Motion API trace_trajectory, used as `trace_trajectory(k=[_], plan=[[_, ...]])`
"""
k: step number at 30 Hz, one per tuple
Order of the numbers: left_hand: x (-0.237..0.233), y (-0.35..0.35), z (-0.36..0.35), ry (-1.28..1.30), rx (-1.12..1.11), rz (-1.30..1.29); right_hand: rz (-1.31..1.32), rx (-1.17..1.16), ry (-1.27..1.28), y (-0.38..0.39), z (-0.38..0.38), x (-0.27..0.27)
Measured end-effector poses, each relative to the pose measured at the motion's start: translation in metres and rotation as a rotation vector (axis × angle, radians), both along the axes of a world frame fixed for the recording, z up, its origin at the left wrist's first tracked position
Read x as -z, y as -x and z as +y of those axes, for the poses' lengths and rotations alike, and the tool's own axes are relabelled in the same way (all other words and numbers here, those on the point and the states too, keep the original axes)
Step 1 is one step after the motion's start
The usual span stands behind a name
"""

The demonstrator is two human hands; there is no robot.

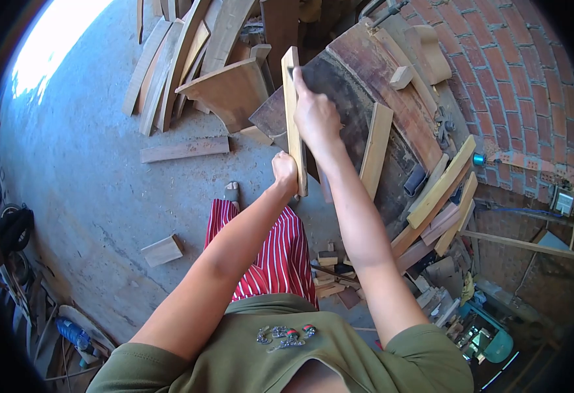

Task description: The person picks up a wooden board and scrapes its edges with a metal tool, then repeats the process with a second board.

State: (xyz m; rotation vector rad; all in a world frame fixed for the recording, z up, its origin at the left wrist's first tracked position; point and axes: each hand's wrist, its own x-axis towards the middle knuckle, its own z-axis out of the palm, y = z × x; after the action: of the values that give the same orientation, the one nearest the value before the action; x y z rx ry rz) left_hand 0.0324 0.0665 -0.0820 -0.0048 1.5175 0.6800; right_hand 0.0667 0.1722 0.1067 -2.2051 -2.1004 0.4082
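Note:
A long, narrow wooden board [291,124] points away from me, raised over the edge of the workbench. My left hand [285,169] is closed around its near end. Close to the far end, my right hand [316,118] lies over the board's right side, index finger stretched along the wood and the other fingers curled. A small dark patch shows at that fingertip; I cannot tell what the curled fingers hold. Beneath the right hand is the dark, worn workbench top [339,85], with another pale board [376,144] lying on it beside my forearm.
Planks [189,52] lean in a pile at the far left, near a shaped brown panel [228,92]. A loose plank [185,149] and a short block [162,251] lie on the concrete floor. More boards [441,183] are stacked at right, before a brick wall [510,78].

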Motion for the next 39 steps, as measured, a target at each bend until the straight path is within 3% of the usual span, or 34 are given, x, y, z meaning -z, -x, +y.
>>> trace_trajectory(k=[2,3,4,8,9,11,12,14,15,18,19,22,23,24,26,27,28,30,31,34,36,39], plan=[[0.021,-0.004,-0.001,-0.141,0.099,-0.021,-0.04,0.014,0.103,-0.001,-0.061,-0.011],[-0.032,-0.001,0.007,-0.039,0.042,0.004,-0.026,0.006,0.138,-0.003,-0.087,-0.014],[-0.023,0.0,0.007,-0.033,0.033,0.004,-0.026,0.028,0.173,-0.003,-0.104,-0.017],[-0.015,0.007,0.01,-0.184,0.199,0.096,-0.027,0.005,0.16,-0.003,-0.101,-0.02],[0.001,0.006,0.009,-0.197,0.189,0.055,-0.038,-0.006,0.167,-0.003,-0.102,-0.021],[-0.025,0.007,0.009,-0.111,0.043,-0.119,-0.039,0.013,0.147,-0.008,-0.107,-0.016],[-0.015,0.005,0.004,-0.109,0.054,-0.111,-0.036,0.018,0.112,-0.007,-0.111,-0.014],[0.013,0.001,0.011,-0.229,0.316,0.103,-0.018,0.027,0.062,-0.003,-0.122,-0.005],[-0.044,0.016,0.013,-0.281,0.422,0.166,-0.017,0.032,0.058,-0.001,-0.13,-0.002],[-0.04,0.017,0.01,-0.344,0.533,0.249,-0.025,0.044,0.049,-0.002,-0.116,0.003],[-0.041,0.014,0.007,-0.348,0.54,0.245,-0.034,0.051,0.017,-0.003,-0.097,0.007],[-0.039,0.013,0.011,-0.208,0.227,0.008,0.03,0.069,-0.031,-0.001,-0.064,0.002],[-0.008,0.008,0.008,-0.278,0.253,0.031,0.013,0.069,0.001,-0.001,-0.07,-0.001],[-0.011,0.008,0.01,-0.285,0.252,0.025,-0.009,0.07,0.035,0.0,-0.079,-0.004],[-0.026,0.015,0.009,-0.517,0.711,0.386,-0.051,0.04,0.061,0.001,-0.1,-0.008],[-0.043,0.014,0.01,-0.365,0.382,0.187,-0.046,0.044,0.092,0.001,-0.103,-0.01],[-0.011,0.009,0.008,-0.358,0.375,0.184,-0.041,0.054,0.13,0.002,-0.106,-0.01],[0.081,-0.005,-0.003,-0.647,0.633,0.418,-0.056,0.053,0.02,0.005,-0.074,-0.002],[0.015,-0.001,0.005,-0.254,0.25,0.099,-0.044,0.055,-0.011,0.005,-0.052,0.003],[-0.03,0.003,0.011,-0.094,0.048,-0.019,-0.059,0.046,-0.033,0.004,-0.042,0.0],[0.019,-0.001,0.006,-0.195,0.168,0.057,-0.094,0.039,0.001,0.004,-0.062,-0.007],[0.074,-0.007,-0.008,-0.509,0.523,0.224,-0.149,0.007,0.113,0.006,-0.083,-0.017]])
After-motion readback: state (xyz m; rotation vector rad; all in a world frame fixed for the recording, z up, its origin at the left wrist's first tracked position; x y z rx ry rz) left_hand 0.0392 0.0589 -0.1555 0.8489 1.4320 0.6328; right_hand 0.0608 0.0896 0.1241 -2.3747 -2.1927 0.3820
